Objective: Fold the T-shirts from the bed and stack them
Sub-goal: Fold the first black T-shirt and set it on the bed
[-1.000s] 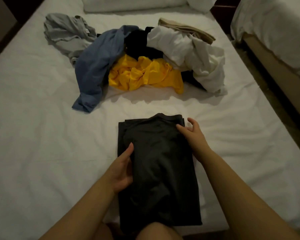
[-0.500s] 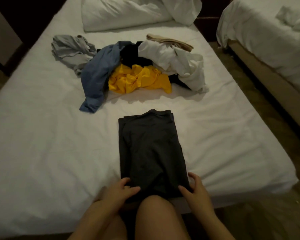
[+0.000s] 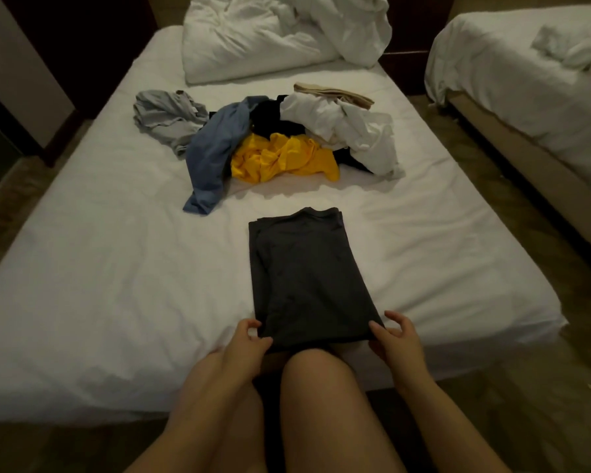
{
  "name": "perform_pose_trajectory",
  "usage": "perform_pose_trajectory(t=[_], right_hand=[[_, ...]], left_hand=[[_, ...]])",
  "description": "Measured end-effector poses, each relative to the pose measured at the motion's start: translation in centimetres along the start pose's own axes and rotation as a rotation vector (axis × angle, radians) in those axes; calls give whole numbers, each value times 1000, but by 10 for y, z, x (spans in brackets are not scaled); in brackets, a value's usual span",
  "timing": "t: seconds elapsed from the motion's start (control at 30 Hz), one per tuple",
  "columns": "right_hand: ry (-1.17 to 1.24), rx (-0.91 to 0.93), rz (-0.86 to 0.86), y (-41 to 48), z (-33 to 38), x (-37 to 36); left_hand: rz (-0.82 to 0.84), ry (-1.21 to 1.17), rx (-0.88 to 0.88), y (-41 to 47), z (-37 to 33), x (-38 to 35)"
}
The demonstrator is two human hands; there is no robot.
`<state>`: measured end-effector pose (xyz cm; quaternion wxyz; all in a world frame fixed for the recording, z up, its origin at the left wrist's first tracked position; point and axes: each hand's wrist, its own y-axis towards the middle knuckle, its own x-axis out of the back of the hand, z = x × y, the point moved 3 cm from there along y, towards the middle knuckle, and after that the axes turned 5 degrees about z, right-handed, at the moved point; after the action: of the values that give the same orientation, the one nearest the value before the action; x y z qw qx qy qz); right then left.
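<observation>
Both hands have slid from the middle of the dark T-shirt down to its near hem, so the lengthwise folds look finished and the hem-to-collar fold is probably next. The shirt lies as a narrow strip on the near middle of the bed, the unfolded pile farther off. The left hand pinches the near-left corner; the right hand has its thumb on the near-right corner, but a true grasp cannot be told.
</observation>
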<state>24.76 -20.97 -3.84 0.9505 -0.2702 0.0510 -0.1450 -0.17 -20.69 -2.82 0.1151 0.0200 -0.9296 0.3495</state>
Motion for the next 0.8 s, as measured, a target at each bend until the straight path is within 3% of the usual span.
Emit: perform_pose_trajectory(t=[0.1,0.27,0.4,0.67,0.8], right_hand=[[39,36,-1,-8,6,-2],[-102,180,141,-27,18,-4],[-327,311,114,-35,14,-2],[-744,606,3,-50,9,-3],[-871,716,-18,-58,12,-3]], left_hand=[[38,-234,21,-12,-2,2],[33,-185,-172,-22,2,22],[-19,127,-314,-31,6,27],[-76,721,-404,-33,23,30],[-119,837,-497,-36,25,31]])
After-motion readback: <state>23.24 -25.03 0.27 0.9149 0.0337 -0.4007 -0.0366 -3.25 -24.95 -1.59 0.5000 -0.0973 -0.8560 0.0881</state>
